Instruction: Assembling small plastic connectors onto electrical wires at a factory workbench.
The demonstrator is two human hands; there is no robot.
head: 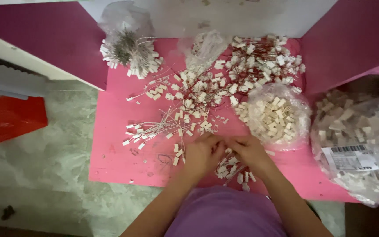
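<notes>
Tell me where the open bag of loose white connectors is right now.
In the head view, the open bag lies on the pink board, right of centre, just beyond the right hand and below the red-wired pile.

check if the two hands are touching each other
Cannot tell. In the head view the left hand and right hand meet fingertip to fingertip over small white connectors, too blurred to show contact.

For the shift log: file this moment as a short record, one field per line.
surface: pink board on a mottled floor
left hand: fingers bent over small white connectors with wires; grip hidden
right hand: touching the left, same pile
loose wired connectors: spread over mid board
open bag of white connectors: right of the hands
bundle in clear bag: far left corner
red sheet: on the floor
</notes>
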